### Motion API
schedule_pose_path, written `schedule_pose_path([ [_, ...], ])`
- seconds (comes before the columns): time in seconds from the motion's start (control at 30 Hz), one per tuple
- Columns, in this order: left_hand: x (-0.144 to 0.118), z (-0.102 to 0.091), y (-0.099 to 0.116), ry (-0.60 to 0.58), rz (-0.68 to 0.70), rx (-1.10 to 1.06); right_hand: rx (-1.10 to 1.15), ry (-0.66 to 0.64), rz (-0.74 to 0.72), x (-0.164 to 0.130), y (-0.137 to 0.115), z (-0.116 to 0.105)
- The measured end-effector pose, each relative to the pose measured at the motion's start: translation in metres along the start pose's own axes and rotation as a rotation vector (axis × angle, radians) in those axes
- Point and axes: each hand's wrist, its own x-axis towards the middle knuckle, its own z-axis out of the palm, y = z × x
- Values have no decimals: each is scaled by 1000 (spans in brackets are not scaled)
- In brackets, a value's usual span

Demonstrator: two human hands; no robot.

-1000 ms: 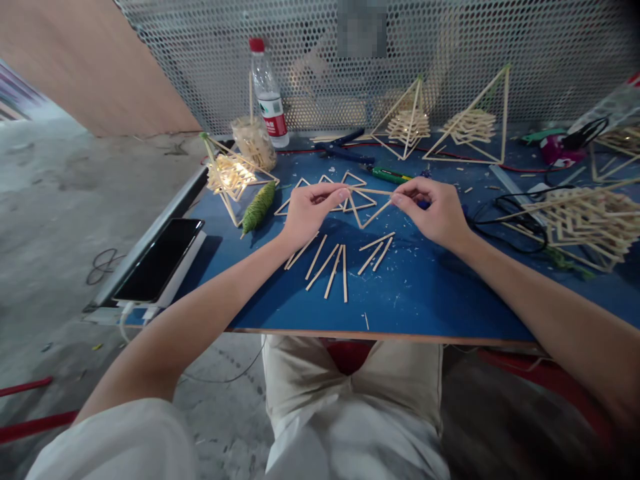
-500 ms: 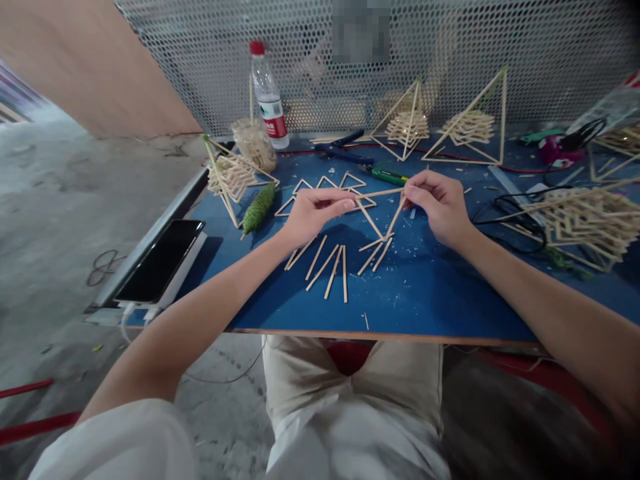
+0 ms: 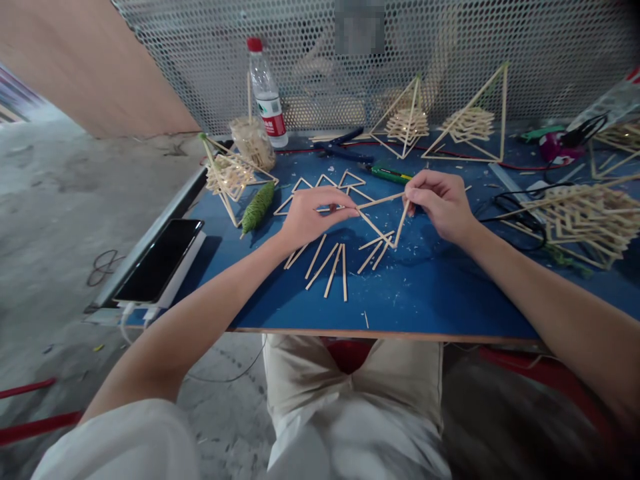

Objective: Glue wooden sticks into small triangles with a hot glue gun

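A triangle of thin wooden sticks (image 3: 381, 222) is held a little above the blue table (image 3: 440, 293) between both hands. My left hand (image 3: 313, 217) pinches its left corner. My right hand (image 3: 440, 203) pinches its upper right corner. The triangle's lower tip points down towards several loose sticks (image 3: 330, 260) lying on the table. Several finished flat stick triangles (image 3: 325, 187) lie just beyond my hands.
A phone (image 3: 159, 260) lies at the table's left edge by a green twine spool (image 3: 259, 207). Behind stand a water bottle (image 3: 266, 90), a jar of sticks (image 3: 253, 143), stick pyramids (image 3: 470, 123), a green tool (image 3: 390, 175), pliers (image 3: 345, 148). A layered stick structure (image 3: 587, 220) and cables sit right.
The open V of sticks has gained its top stick and become a triangle. Both hands lifted it slightly, tilted it, and its tip now points down towards the loose sticks.
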Motion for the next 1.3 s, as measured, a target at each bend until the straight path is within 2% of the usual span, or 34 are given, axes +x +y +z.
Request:
schedule_pose_path([
  [0.2,1,0,0,-61,-2,-3,-33,-63,25,0,2,-6],
  [0.43,1,-1,1,-74,-121,-106,-43,-55,-35,2,-3,-5],
  [0.57,0,-1,5,-96,-254,-169,-68,-33,-106,2,-4,-4],
  [0.67,0,-1,5,-77,-338,-163,-143,12,-170,0,-4,-2],
  [0.83,0,0,1,-7,-401,-116,-318,99,-259,-6,-8,0],
  [0.97,2,0,-1,107,-417,-97,-423,11,-216,-5,-9,1],
  [1.07,2,-1,-1,130,-436,-88,-450,-65,-206,-4,-8,2],
  [1.3,1,4,-5,182,-594,-237,-468,-75,-252,-4,-8,2],
])
